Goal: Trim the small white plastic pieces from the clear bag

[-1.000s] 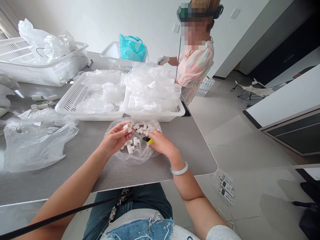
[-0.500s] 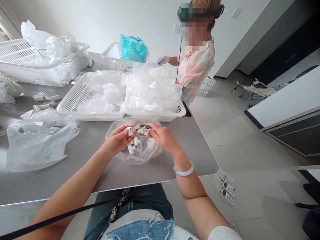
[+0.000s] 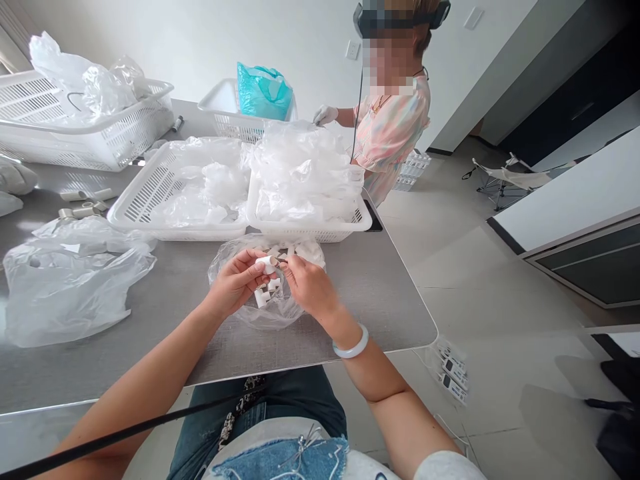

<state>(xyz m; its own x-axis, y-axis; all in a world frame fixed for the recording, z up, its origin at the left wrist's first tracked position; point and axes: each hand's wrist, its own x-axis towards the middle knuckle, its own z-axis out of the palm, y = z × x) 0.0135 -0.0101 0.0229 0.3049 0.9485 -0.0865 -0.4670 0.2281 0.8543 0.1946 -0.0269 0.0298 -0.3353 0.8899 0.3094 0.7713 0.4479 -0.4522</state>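
Observation:
My left hand (image 3: 235, 283) is closed on a white plastic pipe fitting (image 3: 265, 265), pinched between thumb and fingers with an open end facing right. My right hand (image 3: 311, 287) grips a small dark tool (image 3: 282, 261), mostly hidden by the fingers; its tip is at the fitting's open end. Whether the tip is inside cannot be made out. Under both hands a clear plastic bag (image 3: 280, 319) lies spread on the grey table (image 3: 370, 307). Several more white pipe fittings (image 3: 262, 297) rest on the bag, partly covered by my hands.
Behind the bag, a left white basket (image 3: 135, 200) and a right white basket (image 3: 310, 233) hold plastic bags. Another crumpled bag (image 3: 70, 293) and grey pipe pieces (image 3: 83, 210) lie at left. A gloved co-worker (image 3: 395, 133) stands beyond the table's right side.
My right hand has moved left, bringing the dark tool to the fitting. The fitting in my left hand has turned so that its opening faces right.

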